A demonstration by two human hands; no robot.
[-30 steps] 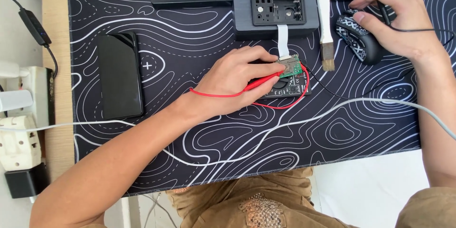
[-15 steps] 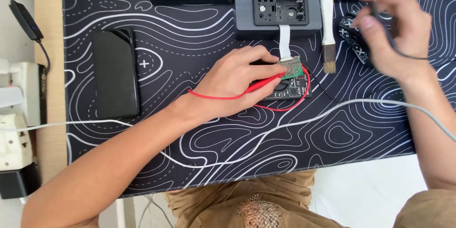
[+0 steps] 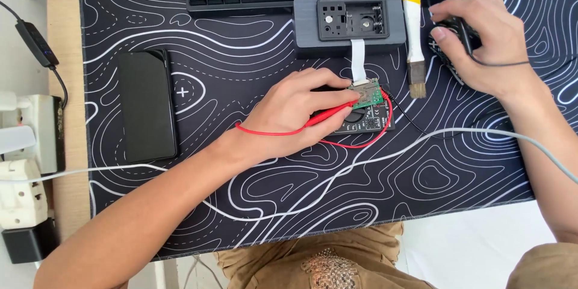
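The left hand point(image 3: 298, 111) pinches a slim red test probe point(image 3: 330, 114) between thumb and fingers, its tip touching the small green circuit board point(image 3: 368, 93) mid-mat, just below the grey plastic box point(image 3: 349, 22). The right hand point(image 3: 481, 45) curls its fingers around a thin black probe point(image 3: 460, 27) over a dark mouse near the yellow-handled brush point(image 3: 413, 30).

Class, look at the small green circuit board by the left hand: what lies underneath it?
Under the green circuit board lies a black device on the desk mat, ringed by a red wire. The left hand hides the device's left part.
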